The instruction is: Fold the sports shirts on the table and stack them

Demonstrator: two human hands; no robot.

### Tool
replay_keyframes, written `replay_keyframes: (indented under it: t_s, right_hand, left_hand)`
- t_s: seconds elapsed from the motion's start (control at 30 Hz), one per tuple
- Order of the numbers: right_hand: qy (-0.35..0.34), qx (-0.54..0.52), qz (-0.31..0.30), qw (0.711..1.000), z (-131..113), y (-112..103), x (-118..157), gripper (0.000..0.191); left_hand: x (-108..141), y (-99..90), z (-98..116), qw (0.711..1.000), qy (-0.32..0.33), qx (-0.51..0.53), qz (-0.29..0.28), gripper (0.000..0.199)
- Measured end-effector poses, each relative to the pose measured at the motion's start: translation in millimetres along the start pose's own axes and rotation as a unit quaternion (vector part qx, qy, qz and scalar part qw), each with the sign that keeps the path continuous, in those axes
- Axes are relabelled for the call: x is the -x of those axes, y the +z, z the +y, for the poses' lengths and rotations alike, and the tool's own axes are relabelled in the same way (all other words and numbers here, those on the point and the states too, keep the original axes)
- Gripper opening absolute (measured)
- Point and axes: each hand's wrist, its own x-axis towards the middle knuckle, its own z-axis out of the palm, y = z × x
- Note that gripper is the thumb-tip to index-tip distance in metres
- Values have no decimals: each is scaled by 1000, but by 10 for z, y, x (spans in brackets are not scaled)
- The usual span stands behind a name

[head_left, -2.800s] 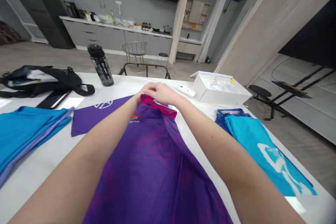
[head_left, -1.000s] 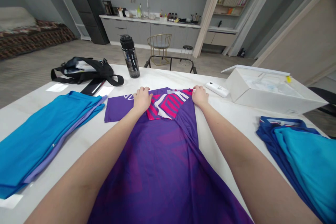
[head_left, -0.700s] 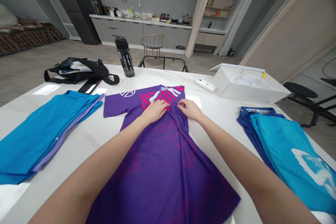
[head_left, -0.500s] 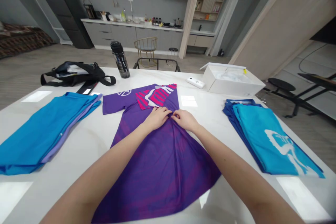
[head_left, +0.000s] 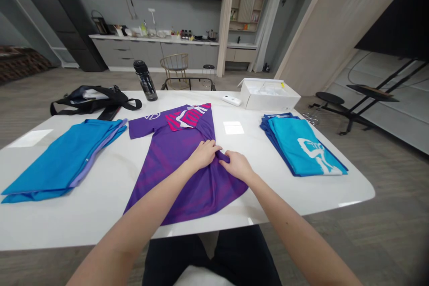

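Observation:
A purple short-sleeved shirt (head_left: 177, 156) with a pink-and-white patterned patch lies on the white table, its right part folded inward near the top. My left hand (head_left: 204, 153) presses on the shirt near its right edge, fingers bent and closed on the cloth. Just to its right, my right hand (head_left: 236, 164) pinches a bunched bit of the same edge between thumb and fingers, pulled slightly outward. Creases run from the hands down to the wide lower hem.
Folded blue garments (head_left: 63, 156) lie on the left; a folded turquoise-and-navy stack (head_left: 301, 147) lies on the right. Behind are a black bag (head_left: 90, 100), a dark bottle (head_left: 145, 81), a white handheld device (head_left: 231, 100) and an open white box (head_left: 268, 96). The table's front edge (head_left: 187, 232) is close.
Both hands have moved down along the shirt's right edge, and the right hand now draws a bunch of cloth outward. The view has tilted and pulled back, showing the table's front edge and dark-clothed legs.

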Motion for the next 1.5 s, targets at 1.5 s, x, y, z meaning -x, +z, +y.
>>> replay_keyframes:
  t_s: [1.5]
  right_hand:
    - [-171,-127,210,954,-46,428,1520,23]
  left_hand:
    - [1756,-48,871,993,-72,-32,89,20]
